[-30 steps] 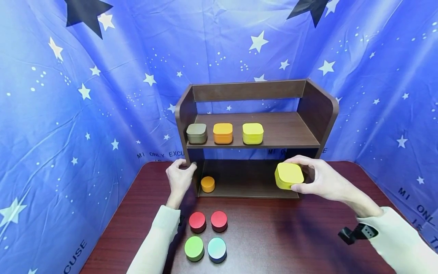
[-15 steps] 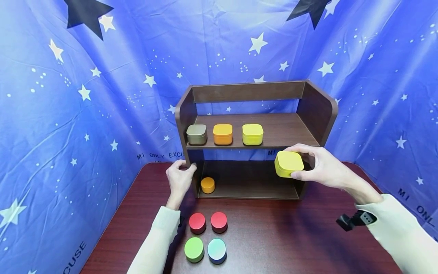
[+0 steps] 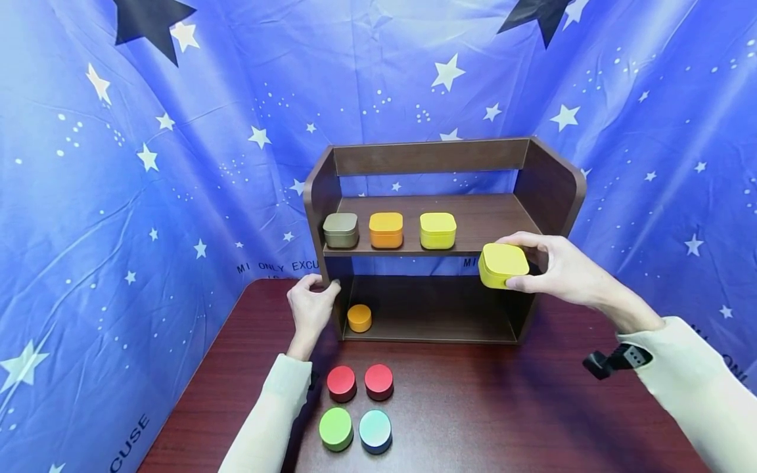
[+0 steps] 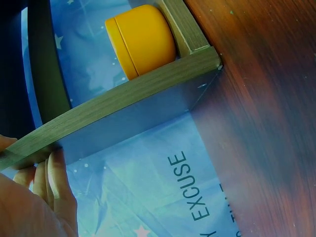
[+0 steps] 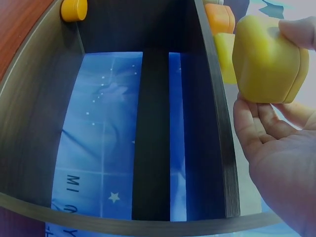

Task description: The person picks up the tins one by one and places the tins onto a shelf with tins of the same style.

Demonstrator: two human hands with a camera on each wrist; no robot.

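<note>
Nearest, a green tin (image 3: 336, 429), a blue tin (image 3: 375, 431) and two red tins (image 3: 342, 383) sit on the worktop (image 3: 461, 407), probably left to shelve. Beyond, the right hand (image 3: 558, 270) grips a yellow box (image 3: 504, 264) before the rack (image 3: 550, 187), not yet set down; the left hand (image 3: 311, 307) pinches the rack's side. An orange tin (image 3: 359, 318) stands below; above, a grey box (image 3: 340, 230), an orange box (image 3: 386, 230) and another yellow box (image 3: 437, 230) look done.
</note>
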